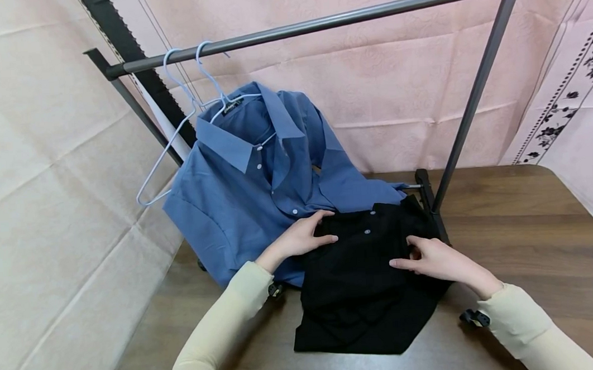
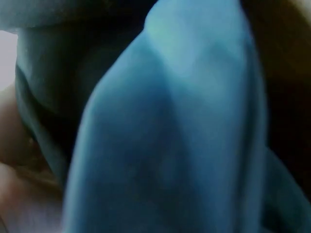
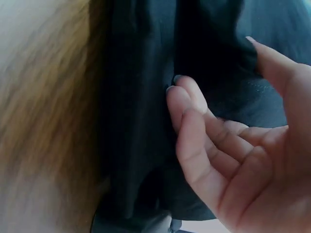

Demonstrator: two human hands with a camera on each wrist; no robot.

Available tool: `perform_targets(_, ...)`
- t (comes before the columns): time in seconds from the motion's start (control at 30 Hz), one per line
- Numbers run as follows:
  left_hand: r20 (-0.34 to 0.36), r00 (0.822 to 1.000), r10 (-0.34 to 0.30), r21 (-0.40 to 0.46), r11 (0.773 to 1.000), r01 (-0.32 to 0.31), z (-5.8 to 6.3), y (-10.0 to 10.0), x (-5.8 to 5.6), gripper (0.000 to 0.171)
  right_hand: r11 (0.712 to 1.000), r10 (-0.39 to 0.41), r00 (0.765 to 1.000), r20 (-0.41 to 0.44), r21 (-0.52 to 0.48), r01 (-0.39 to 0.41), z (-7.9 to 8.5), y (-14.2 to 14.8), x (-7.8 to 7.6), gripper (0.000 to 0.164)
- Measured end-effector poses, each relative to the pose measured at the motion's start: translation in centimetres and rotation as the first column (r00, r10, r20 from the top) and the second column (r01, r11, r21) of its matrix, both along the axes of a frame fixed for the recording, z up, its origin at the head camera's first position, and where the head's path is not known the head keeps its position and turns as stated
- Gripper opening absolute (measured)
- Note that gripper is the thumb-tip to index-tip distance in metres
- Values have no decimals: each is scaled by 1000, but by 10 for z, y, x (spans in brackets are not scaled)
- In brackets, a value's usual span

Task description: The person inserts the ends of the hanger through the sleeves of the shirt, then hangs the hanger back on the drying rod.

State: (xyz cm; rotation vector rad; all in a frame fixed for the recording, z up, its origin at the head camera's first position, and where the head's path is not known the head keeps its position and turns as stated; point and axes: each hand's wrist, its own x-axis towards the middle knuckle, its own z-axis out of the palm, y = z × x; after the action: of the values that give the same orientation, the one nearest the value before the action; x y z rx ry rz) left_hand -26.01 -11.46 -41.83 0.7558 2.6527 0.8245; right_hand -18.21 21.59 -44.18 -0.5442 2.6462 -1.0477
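Observation:
A black garment with small pale buttons (image 1: 362, 282) is spread over the tabletop, its upper edge against a blue collared shirt (image 1: 236, 193). My left hand (image 1: 301, 238) rests at the black cloth's upper left, thumb and forefinger apart. On its right side, my right hand (image 1: 433, 259) touches the cloth with loosely bent fingers. The right wrist view shows the thumb well apart from the fingers (image 3: 192, 141) against the dark fabric. Blue cloth (image 2: 165, 126) fills most of the left wrist view and hides much of the left hand.
The blue shirt is on a light-blue hanger (image 1: 210, 72) hooked on a grey rail (image 1: 318, 26). Beside it hangs another light-blue hanger (image 1: 148, 198). The rack's right post (image 1: 478, 94) comes down to a black foot (image 1: 424, 186) on the wooden table (image 1: 525, 223). Pale curtains surround it.

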Motion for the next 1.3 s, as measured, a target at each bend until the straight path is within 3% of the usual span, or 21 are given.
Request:
perform_targets(0.1, -36, 999, -11, 60, 998, 14, 0, -1, 0, 55, 1000, -4, 1000, -23, -20, 4, 0, 0, -2, 42)
perform_targets(0.23, -78, 997, -4, 146, 989, 16, 7, -4, 1, 48, 998, -18, 993, -114, -54, 12, 3, 1, -3, 40)
perform_targets(0.4, -130, 991, 27, 214, 977, 1, 21, -10, 4, 54, 989, -73, 966, -248, -144, 38, 15, 1, -3, 45)
perform_targets(0.53, -187, 979, 82, 268, 963, -30, 34, -16, 6, 55, 963, -154, 926, -343, -261, 64, 29, 3, -5, 45)
perform_targets(0.7, -253, 956, 148, 340, 939, -55, 49, -25, 10, 46, 917, -269, 853, -447, -391, 85, 55, 10, -7, 48)
perform_targets(0.77, -284, 945, 160, 361, 931, -49, 55, -27, 12, 41, 910, -289, 824, -488, -406, 79, 66, 12, -8, 52)
perform_targets(0.93, -366, 914, 176, 391, 920, -21, 75, -29, 17, 31, 903, -296, 753, -588, -429, 20, 88, 15, -11, 54)
perform_targets(1.07, -445, 878, 176, 385, 923, 11, 96, -30, 23, 27, 898, -295, 698, -652, -438, -30, 103, 19, -14, 50)
perform_targets(1.3, -593, 781, 198, 396, 916, 69, 130, -32, 32, 26, 908, -292, 621, -727, -414, -59, 121, 21, -20, 56)
